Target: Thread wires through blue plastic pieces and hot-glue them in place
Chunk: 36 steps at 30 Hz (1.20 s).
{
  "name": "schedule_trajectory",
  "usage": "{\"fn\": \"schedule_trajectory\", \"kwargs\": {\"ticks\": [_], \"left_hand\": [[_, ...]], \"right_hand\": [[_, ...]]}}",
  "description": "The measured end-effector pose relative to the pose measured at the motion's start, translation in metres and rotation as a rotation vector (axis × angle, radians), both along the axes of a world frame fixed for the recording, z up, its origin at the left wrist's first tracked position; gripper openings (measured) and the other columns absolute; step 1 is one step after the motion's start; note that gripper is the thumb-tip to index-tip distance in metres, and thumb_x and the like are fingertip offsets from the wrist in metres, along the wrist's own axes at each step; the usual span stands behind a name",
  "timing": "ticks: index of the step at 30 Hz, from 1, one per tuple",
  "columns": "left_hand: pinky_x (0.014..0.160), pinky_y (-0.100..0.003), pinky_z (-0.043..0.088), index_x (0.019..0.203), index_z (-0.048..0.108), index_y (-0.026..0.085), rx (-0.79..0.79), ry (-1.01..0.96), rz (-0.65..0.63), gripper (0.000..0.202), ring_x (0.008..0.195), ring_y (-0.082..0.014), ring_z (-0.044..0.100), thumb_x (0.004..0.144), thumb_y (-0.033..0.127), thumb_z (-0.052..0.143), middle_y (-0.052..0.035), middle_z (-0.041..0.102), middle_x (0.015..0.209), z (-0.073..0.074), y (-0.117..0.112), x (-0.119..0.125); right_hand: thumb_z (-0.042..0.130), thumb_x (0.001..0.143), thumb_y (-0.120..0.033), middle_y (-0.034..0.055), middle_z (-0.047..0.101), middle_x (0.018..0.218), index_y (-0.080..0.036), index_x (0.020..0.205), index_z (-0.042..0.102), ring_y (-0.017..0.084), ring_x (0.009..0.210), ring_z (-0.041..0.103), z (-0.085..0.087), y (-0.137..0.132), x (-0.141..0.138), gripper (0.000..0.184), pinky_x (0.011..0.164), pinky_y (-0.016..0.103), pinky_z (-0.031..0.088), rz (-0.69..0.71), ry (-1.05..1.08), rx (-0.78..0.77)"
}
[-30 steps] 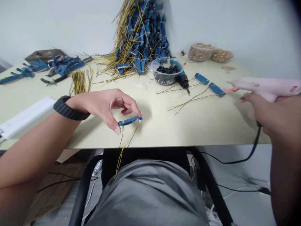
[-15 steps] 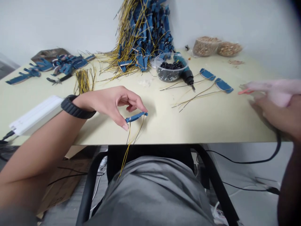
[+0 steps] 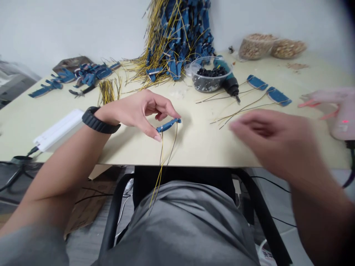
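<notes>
My left hand [image 3: 148,112] pinches a small curved blue piece [image 3: 168,125] by its two ends, between thumb and fingertips. Yellow and black wires [image 3: 161,166] hang from that piece past the table edge to my lap. My right hand [image 3: 273,138] is in the air over the right side of the table, apart from the blue piece. Motion smears it; the fingers look curled, and whether anything is in them is hidden. Beyond it rests a pink hot glue gun [image 3: 340,111] with an orange-red nozzle and trigger.
Two blue wired pieces [image 3: 279,96] lie right of centre. Behind are a clear tub [image 3: 206,84] of small black parts, a power drill [image 3: 231,85] and a tall heap of wired blue pieces [image 3: 177,40]. Pliers [image 3: 79,93], a wire bundle [image 3: 108,92] and a white box [image 3: 58,129] are left.
My right hand has let go of the hot glue gun and moved left toward my left hand. My left hand still holds the blue piece. The view has shifted slightly.
</notes>
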<state>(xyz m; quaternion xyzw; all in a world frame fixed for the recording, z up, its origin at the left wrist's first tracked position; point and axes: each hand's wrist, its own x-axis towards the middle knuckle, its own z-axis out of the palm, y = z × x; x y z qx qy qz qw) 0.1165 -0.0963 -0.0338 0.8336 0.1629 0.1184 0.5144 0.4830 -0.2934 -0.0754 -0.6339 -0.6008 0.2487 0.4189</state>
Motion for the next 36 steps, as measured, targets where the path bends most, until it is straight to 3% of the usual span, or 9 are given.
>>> {"fn": "schedule_trajectory", "kwargs": {"ticks": [2,3,6,12,17,22,27,31,36], "left_hand": [[0.103,-0.040,0.068,0.124,0.098,0.022,0.023,-0.008,0.036,0.077,0.100,-0.0253,0.076,0.062,0.049,0.135,-0.0073,0.086,0.102,0.001,0.001,-0.001],[0.102,-0.040,0.068,0.124,0.098,0.022,0.030,-0.014,0.058,0.077,0.101,-0.0257,0.076,0.063,0.049,0.134,-0.0075,0.087,0.104,0.002,0.001,-0.002],[0.102,-0.039,0.067,0.126,0.098,0.025,0.046,-0.041,0.109,0.076,0.104,-0.0259,0.075,0.063,0.051,0.133,-0.0070,0.087,0.109,0.000,0.003,-0.003],[0.092,-0.035,0.058,0.130,0.098,0.023,0.070,-0.155,0.101,0.081,0.097,-0.0204,0.066,0.062,0.049,0.135,-0.0045,0.084,0.105,-0.002,0.005,-0.002],[0.089,-0.034,0.058,0.137,0.096,0.025,0.078,-0.168,0.094,0.081,0.101,-0.0201,0.072,0.070,0.053,0.131,-0.0071,0.088,0.120,-0.007,0.006,0.002],[0.086,-0.032,0.056,0.143,0.093,0.028,0.104,-0.261,-0.001,0.086,0.115,-0.0222,0.081,0.067,0.038,0.132,-0.0099,0.089,0.144,-0.015,0.010,0.005],[0.090,-0.036,0.060,0.136,0.092,0.026,0.166,-0.186,0.055,0.078,0.110,-0.0237,0.081,0.074,0.057,0.128,-0.0090,0.090,0.128,-0.013,0.005,0.006],[0.088,-0.036,0.058,0.133,0.092,0.026,0.149,-0.215,0.068,0.082,0.111,-0.0245,0.081,0.067,0.054,0.132,-0.0107,0.090,0.133,-0.012,0.002,0.009],[0.089,-0.038,0.060,0.126,0.095,0.028,0.157,-0.197,0.098,0.078,0.099,-0.0226,0.075,0.064,0.057,0.132,-0.0059,0.088,0.113,-0.012,0.001,0.009]], "right_hand": [[0.105,0.098,-0.066,0.0048,0.074,0.075,-0.029,0.081,0.083,0.022,0.068,0.058,0.017,0.029,-0.058,0.046,0.066,0.038,0.041,0.194,0.108,-0.047],[0.105,0.097,-0.073,0.0025,0.068,0.070,-0.028,0.080,0.083,0.019,0.063,0.052,0.021,0.043,-0.079,0.053,0.061,0.036,0.035,0.278,0.185,-0.108],[0.110,0.093,-0.075,0.0004,0.061,0.067,-0.026,0.079,0.083,0.014,0.058,0.039,0.017,0.076,-0.109,0.058,0.055,0.034,0.021,0.375,0.421,-0.245],[0.114,0.094,-0.042,-0.0054,0.049,0.065,-0.022,0.085,0.083,0.009,0.055,0.029,0.009,0.083,-0.115,0.038,0.054,0.031,0.015,0.361,0.750,-0.365],[0.096,0.098,-0.017,-0.0048,0.050,0.066,-0.015,0.084,0.084,0.007,0.054,0.028,0.017,0.081,-0.118,0.018,0.052,0.027,0.017,0.309,0.918,-0.451],[0.079,0.109,-0.014,-0.0040,0.048,0.065,-0.012,0.082,0.083,0.007,0.053,0.027,0.021,0.079,-0.116,0.027,0.051,0.024,0.018,0.280,0.952,-0.477],[0.078,0.111,-0.015,-0.0041,0.047,0.064,-0.012,0.084,0.083,0.007,0.054,0.024,0.021,0.078,-0.115,0.027,0.051,0.024,0.017,0.283,0.931,-0.505],[0.075,0.112,-0.013,-0.0040,0.047,0.064,-0.012,0.084,0.082,0.007,0.054,0.024,0.023,0.079,-0.115,0.029,0.051,0.023,0.017,0.269,0.925,-0.511],[0.072,0.114,-0.010,-0.0038,0.047,0.064,-0.011,0.084,0.082,0.007,0.054,0.024,0.024,0.078,-0.116,0.031,0.051,0.022,0.019,0.252,0.914,-0.514]]}}
